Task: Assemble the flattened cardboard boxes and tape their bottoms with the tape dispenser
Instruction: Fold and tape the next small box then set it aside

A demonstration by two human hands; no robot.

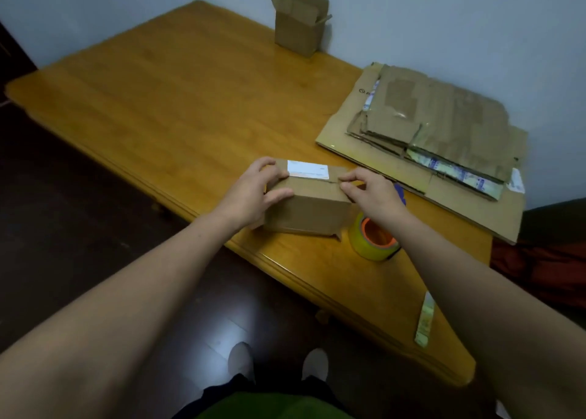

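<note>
A small brown cardboard box [309, 207] with a white label on top sits near the table's front edge. My left hand [257, 190] grips its left end, thumb on the front top edge. My right hand [369, 192] presses its fingertips on the top right corner, where the flaps meet. Just right of the box, under my right wrist, lies the tape dispenser [374, 239], a yellowish roll on an orange core with a blue part behind my hand. A stack of flattened cardboard boxes [434, 127] lies at the right side of the table.
An assembled small box [299, 22] with open top flaps stands at the table's far edge by the wall. A strip of used tape [425, 320] lies near the front right corner. The wooden table [158, 111] has dark floor in front, where my feet show.
</note>
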